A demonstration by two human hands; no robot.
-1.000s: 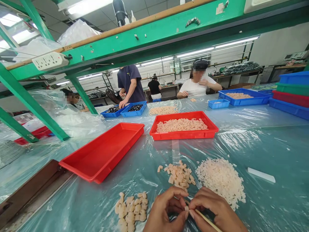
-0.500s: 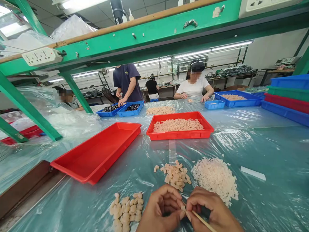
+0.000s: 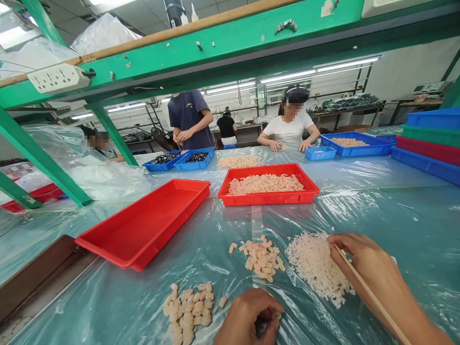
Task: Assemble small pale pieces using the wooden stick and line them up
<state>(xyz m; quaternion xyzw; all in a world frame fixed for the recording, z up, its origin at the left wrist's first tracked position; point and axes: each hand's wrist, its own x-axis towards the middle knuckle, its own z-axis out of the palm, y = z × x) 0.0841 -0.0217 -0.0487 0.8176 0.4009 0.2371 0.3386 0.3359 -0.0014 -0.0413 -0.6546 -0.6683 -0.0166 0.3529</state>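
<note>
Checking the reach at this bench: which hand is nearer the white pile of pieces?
Right. The right hand, with a wooden stick, lies over the right edge of the white pile; the left hand is apart from it, below and to its left.

One head-worn camera looks forward and down from just above the hands (image 3: 247, 316) (image 3: 370, 270), across a plastic-covered workbench (image 3: 413, 230).
</note>
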